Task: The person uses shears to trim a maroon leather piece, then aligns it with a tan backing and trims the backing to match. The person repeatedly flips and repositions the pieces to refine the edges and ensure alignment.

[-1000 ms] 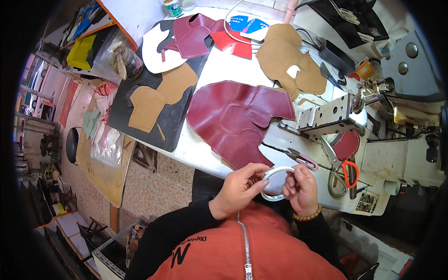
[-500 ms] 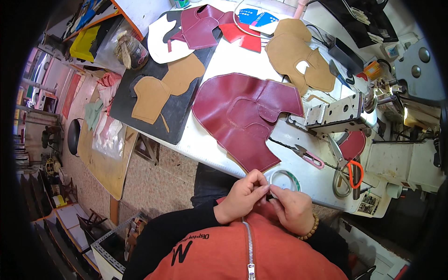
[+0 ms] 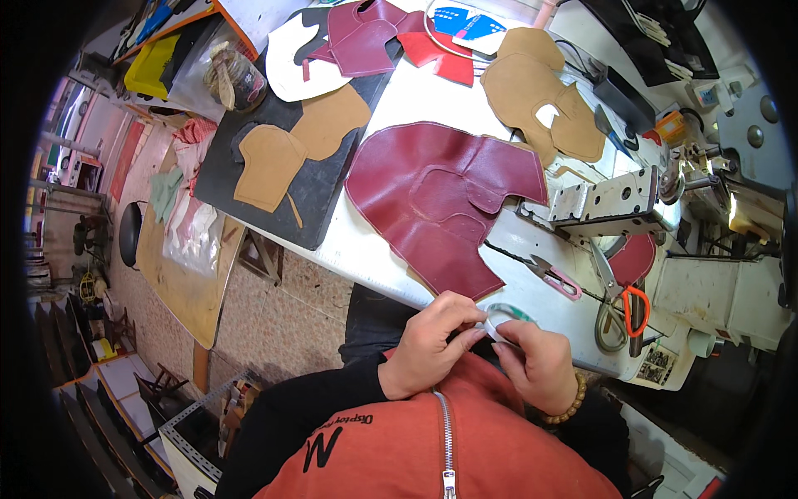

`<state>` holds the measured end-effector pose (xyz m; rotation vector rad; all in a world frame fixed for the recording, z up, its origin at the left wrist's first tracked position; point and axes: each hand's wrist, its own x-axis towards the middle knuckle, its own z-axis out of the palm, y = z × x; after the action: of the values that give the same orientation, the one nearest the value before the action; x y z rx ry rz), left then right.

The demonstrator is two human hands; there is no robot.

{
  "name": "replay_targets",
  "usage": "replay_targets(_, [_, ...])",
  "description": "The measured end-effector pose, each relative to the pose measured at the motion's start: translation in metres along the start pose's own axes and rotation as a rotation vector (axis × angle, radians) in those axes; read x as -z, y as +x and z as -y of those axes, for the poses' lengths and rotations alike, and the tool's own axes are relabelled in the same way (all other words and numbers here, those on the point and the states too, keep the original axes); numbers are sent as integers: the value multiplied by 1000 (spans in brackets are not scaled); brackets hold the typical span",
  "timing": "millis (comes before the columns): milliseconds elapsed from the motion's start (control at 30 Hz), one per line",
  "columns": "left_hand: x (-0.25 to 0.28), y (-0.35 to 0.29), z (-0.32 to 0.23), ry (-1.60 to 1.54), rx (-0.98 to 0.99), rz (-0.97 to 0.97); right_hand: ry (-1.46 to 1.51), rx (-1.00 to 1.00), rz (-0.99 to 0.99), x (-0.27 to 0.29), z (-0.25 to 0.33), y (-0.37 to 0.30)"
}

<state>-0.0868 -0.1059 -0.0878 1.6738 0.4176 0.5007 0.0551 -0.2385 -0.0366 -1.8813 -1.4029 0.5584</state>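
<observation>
While the right hand (image 3: 539, 363) is grasping a white-and-green ring (image 3: 493, 325) by its right side, the left hand (image 3: 431, 343) is pinching its left rim, the ring thus sitting between both grips by the white surface's (image 3: 353, 243) near edge. Steadying with the right and working small with the left are probably serving best. Just beyond, a maroon leather piece (image 3: 432, 195) is narrowing the free room; rightward, pink-handled snips (image 3: 564, 284) are lying with blades pointing toward the leather.

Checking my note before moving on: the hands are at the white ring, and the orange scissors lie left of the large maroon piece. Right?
No: the head view shows the orange scissors lying right of the large maroon piece. The left hand and right hand are at the white ring.
</observation>
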Motion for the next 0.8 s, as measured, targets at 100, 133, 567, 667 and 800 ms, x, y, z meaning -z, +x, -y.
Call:
replay_targets(100, [2, 2, 0, -66, 7, -25, -74, 45, -48, -5, 3, 2])
replay_targets(133, [2, 2, -1, -77, -24, -27, -84, 51, -63, -5, 4, 4])
replay_targets(567, [22, 30, 36, 511, -288, -77, -289, 161, 492, 15, -33, 63])
replay_targets(667, [24, 27, 41, 527, -278, -46, -328, 194, 568, 6, -37, 74])
replay_targets(800, [24, 24, 43, 531, -308, -44, -324, 188, 577, -1, -38, 80])
